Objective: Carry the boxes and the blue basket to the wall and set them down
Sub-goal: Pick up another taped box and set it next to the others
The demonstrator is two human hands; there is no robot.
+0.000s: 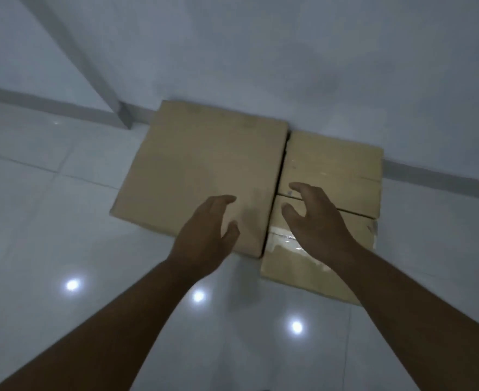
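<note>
Three brown cardboard boxes stand on the floor against the white wall [289,52]. The large box [199,167] is on the left. A smaller box [334,162] sits to its right at the wall, and a taped box [289,266] lies in front of that one. My left hand [204,232] hovers over the large box's near right corner, fingers spread, holding nothing. My right hand [314,221] hovers over the seam between the two right boxes, also open and empty. No blue basket is in view.
Glossy white floor tiles [49,221] reflect ceiling lights. A grey skirting strip [49,105] runs along the wall base, and a grey vertical strip [72,57] marks a wall corner left of the boxes.
</note>
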